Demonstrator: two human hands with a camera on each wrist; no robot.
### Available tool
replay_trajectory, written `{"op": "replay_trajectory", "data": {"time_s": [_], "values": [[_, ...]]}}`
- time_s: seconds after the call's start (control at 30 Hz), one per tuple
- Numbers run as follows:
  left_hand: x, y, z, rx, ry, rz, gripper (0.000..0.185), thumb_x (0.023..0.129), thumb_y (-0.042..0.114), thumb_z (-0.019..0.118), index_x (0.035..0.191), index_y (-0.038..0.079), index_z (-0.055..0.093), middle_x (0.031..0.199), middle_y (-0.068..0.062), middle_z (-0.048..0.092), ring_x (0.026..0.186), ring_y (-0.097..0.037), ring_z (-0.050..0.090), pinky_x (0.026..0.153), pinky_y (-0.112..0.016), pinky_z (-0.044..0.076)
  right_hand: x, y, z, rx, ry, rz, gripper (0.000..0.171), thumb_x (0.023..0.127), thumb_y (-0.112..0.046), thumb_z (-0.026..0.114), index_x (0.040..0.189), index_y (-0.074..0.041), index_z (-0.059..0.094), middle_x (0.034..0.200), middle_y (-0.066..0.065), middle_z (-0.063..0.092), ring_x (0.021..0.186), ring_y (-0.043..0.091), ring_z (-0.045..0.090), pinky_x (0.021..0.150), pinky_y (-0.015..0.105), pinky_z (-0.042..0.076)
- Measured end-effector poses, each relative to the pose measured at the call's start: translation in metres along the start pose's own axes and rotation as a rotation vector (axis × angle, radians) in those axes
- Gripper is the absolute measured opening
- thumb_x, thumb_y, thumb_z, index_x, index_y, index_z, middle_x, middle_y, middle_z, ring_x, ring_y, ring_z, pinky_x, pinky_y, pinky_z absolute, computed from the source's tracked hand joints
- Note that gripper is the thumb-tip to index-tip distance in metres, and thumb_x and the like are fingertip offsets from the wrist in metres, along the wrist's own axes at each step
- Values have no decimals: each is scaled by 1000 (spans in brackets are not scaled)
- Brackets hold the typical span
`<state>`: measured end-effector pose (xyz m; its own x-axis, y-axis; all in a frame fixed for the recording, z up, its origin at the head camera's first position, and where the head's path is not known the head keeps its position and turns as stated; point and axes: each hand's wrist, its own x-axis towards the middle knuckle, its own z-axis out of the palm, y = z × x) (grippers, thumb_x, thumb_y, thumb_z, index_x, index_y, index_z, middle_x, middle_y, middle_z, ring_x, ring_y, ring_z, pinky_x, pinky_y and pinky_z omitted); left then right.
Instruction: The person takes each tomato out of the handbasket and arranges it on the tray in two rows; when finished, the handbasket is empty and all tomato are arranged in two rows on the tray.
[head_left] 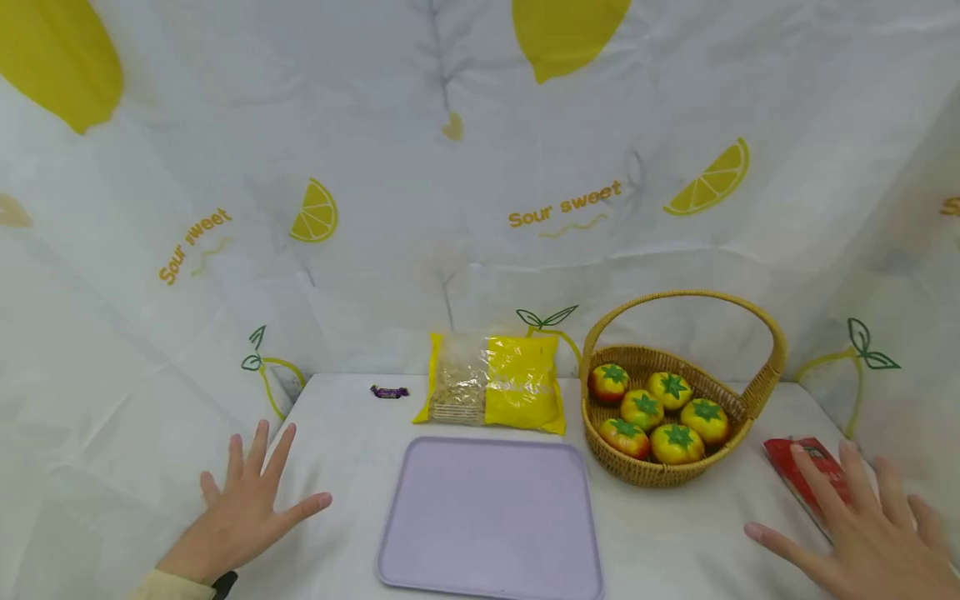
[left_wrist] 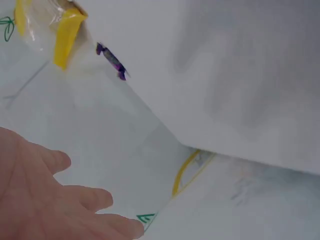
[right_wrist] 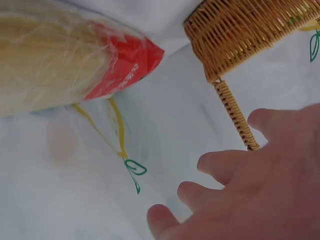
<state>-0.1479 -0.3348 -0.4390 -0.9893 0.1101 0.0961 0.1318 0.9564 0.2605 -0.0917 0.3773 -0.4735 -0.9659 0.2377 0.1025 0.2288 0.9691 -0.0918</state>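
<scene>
White cloth printed with lemons covers the counter point(head_left: 352, 467) and hangs as a backdrop behind it, so the surface is soft and may wrinkle under anything slid across. Largest on it is the flat lilac plastic tray point(head_left: 491, 517), bottom centre of the head view, stiff and light by the look of it, best taken by its raised rim. To its right stands the round woven wicker basket with a hoop handle point(head_left: 738, 404), holding six red-and-yellow toy tomatoes point(head_left: 678, 442); the handle is the obvious hold, and the load looks light. Behind the tray lies the yellow-and-clear plastic bag of pale dry food point(head_left: 491, 390), crinkly, slippery and likely to sag if pinched at one corner. At the lower right edge sits the red-ended packet of pale noodles point(head_left: 806, 471), nearest the right hand point(head_left: 870, 533); its contents are probably brittle, so a broad hold across the middle suits it. Smallest is the purple-wrapped candy point(head_left: 389, 392), upper left of the tray. Both grips are spread flat and hold nothing; the left hand point(head_left: 247, 508) rests near the counter's left edge, with free cloth between it and the tray.
</scene>
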Motion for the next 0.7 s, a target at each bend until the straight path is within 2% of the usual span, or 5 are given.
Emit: {"op": "replay_trajectory", "data": {"time_s": [0.17, 0.27, 0.4, 0.47, 0.7], "values": [[6, 9, 9, -138, -21, 40, 111, 99, 67, 66, 175, 13, 7, 177, -33, 7, 155, -66, 22, 111, -87, 28, 15, -9, -16, 89, 53, -131, 121, 87, -82, 69, 167, -2, 25, 166, 43, 9, 151, 68, 0, 115, 91, 8], [13, 19, 17, -173, -25, 73, 107, 101, 66, 65, 175, 11, 11, 175, -30, 20, 154, -55, 38, 115, -75, 43, 26, -17, -26, 139, 20, -186, 111, 93, -76, 68, 167, -2, 30, 168, 45, 11, 151, 70, 8, 112, 92, 15], [29, 39, 32, -216, -38, 67, 99, 101, 60, 70, 172, 9, 23, 163, -25, 45, 135, -40, 63, 108, -61, 56, 42, -31, -34, 185, -7, -264, 105, 95, -70, 70, 165, 0, 35, 165, 47, 21, 143, 73, 25, 105, 92, 26], [39, 52, 39, -266, -74, 40, 96, 100, 56, 73, 170, 7, 28, 155, -24, 53, 121, -33, 71, 102, -55, 60, 49, -39, -35, 205, -12, -302, 103, 95, -68, 72, 163, 2, 40, 162, 47, 28, 138, 72, 32, 103, 91, 30], [62, 83, 56, -433, -195, -97, 97, 97, 50, 79, 168, 3, 32, 143, -22, 66, 79, -18, 75, 84, -43, 63, 72, -67, -31, 242, -50, -404, 91, 96, -63, 74, 153, 5, 54, 157, 38, 47, 136, 66, 45, 106, 86, 39]]}}
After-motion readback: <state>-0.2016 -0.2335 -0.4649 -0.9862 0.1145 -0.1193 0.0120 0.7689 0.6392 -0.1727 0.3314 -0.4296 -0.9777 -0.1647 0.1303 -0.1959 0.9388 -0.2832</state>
